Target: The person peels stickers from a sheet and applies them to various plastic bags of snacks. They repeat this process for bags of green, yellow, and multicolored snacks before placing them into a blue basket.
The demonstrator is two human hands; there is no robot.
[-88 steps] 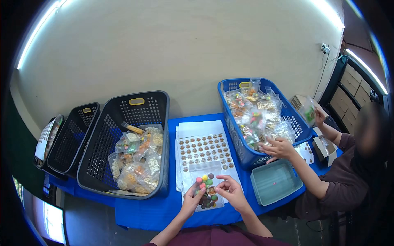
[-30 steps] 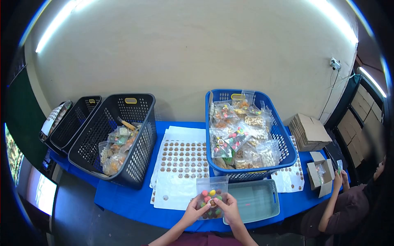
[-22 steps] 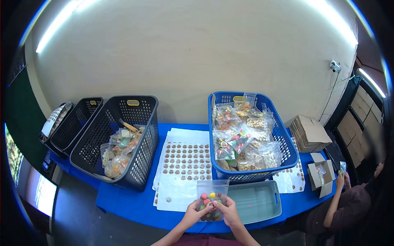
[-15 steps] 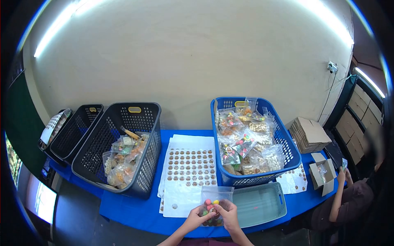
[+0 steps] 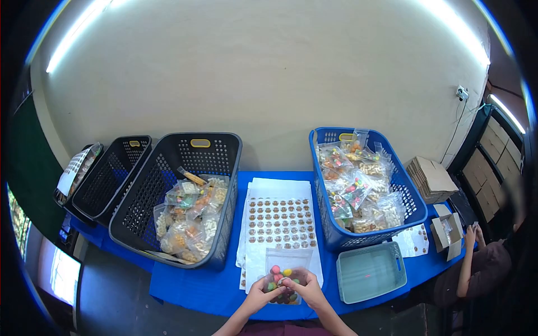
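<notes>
A clear zip bag (image 5: 288, 258) of round pink, yellow, green and dark candies is held upright at the table's front edge. My left hand (image 5: 260, 295) grips its left side, and my right hand (image 5: 310, 291) grips the right, both thumbs meeting on a small round sticker (image 5: 284, 282) at the front. The fingers behind the bag are mostly hidden. Just beyond the bag lie white sheets (image 5: 259, 237) with rows of round brown stickers. To the right of my hands sits a grey-green tray (image 5: 350, 280).
A dark basket (image 5: 134, 224) with filled snack bags stands left; more dark baskets (image 5: 89, 207) are beyond it. A blue basket (image 5: 417, 215) heaped with bags stands right. Flat cartons (image 5: 430, 179) and an open box (image 5: 440, 238) are near another person (image 5: 485, 269) at far right.
The view has turned left, so the baskets and sheets appear farther right. My hands and the bag have shifted left relative to the tray, over the sticker sheets. Both hands keep their grip.
</notes>
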